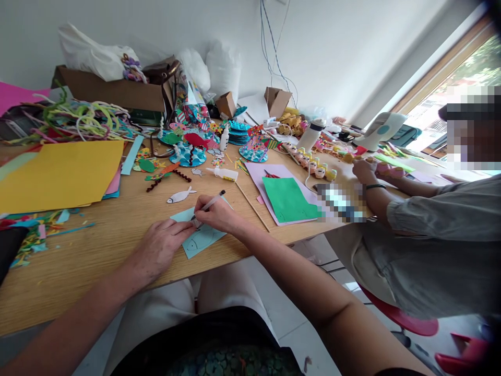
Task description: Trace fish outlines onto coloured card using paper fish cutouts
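Observation:
A light blue sheet of paper point(211, 241) lies near the table's front edge, with fish outlines drawn on its lower part. My right hand point(216, 213) is closed around a pen point(214, 200), its tip down at the paper. My left hand point(161, 244) lies flat with its fingers on the sheet's left side, close to the pen tip. A bit of white shows under those fingertips; I cannot make out what it is. Just beyond the sheet lies a white paper fish point(180, 196) with a drawn eye. A thin wooden stick point(252, 207) rests to the right.
A yellow sheet stack point(62, 175) and paper scraps point(47, 230) lie left. Beyond are a glue bottle point(223, 174), pipe cleaners point(86, 117) and decorated paper crafts point(188, 151). Green paper point(289, 199) lies right, near a phone point(340, 202). A co-worker point(442, 209) handles a craft there.

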Demonstrator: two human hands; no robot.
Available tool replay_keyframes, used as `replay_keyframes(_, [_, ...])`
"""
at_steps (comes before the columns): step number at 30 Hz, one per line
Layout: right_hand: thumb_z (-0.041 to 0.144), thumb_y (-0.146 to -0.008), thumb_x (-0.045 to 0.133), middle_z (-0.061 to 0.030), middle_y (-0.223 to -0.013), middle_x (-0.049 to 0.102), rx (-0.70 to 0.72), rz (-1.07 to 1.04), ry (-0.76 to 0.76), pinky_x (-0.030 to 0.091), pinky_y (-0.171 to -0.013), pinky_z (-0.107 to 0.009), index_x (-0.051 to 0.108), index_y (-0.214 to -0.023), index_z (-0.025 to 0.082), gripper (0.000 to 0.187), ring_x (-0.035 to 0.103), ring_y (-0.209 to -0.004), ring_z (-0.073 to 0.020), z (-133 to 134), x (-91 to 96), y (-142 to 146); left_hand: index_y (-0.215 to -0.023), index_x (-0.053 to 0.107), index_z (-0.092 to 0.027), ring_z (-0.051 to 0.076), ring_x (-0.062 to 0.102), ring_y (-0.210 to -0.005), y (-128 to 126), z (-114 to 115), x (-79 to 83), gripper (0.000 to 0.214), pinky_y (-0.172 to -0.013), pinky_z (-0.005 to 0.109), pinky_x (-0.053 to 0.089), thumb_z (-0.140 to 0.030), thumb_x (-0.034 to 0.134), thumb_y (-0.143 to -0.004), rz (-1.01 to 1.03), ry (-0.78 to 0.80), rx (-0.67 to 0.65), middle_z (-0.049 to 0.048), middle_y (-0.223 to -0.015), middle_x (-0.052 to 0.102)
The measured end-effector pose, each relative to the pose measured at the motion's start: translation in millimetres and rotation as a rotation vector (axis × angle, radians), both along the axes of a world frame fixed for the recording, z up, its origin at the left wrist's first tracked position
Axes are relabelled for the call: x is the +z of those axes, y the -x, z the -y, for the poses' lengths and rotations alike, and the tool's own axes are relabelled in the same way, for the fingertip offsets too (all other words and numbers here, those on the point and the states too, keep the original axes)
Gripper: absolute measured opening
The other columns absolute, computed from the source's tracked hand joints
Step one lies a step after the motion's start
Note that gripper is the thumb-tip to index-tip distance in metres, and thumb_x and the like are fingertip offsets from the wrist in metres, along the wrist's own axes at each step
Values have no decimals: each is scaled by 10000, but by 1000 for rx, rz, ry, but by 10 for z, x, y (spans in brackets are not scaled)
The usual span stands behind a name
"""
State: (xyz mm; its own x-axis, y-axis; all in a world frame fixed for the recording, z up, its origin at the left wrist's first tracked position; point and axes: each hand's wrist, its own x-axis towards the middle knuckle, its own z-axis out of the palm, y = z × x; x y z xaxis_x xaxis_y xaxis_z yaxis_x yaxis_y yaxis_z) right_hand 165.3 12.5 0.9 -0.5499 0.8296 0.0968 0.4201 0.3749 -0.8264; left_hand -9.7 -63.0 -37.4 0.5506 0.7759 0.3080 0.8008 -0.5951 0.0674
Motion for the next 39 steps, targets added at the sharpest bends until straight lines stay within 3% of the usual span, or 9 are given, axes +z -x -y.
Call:
replay_keyframes(14, [159,-639,498,53,-586,516,-37,22,-33,336,-500,-176,514,-659,177,32,465,-556,-75,-16,-49,-2,-1188,560,-228,210,536,-939,-20,23,5,466,-797,368,440,-64,304,-835,-13,-13,18,28,-1156,621])
replay_keyframes(35, [161,-646,511,58,-581,500,36,28,2,325,-496,-177,491,-639,174,25,450,-550,-72,38,-4,94,-1217,535,-198,219,530,-915,-23,30,7,435,-828,379,437,-77,338,-848,-41,-14,10,49,-1157,611])
replay_keyframes(39, [184,-702,477,47,-610,525,30,-45,-59,340,-523,-178,500,-691,180,25,476,-575,-77,21,-52,46,-1215,536,-190,225,524,-937,-28,33,7,432,-830,385,430,-68,338,-851,-44,-18,14,49,-1170,606])
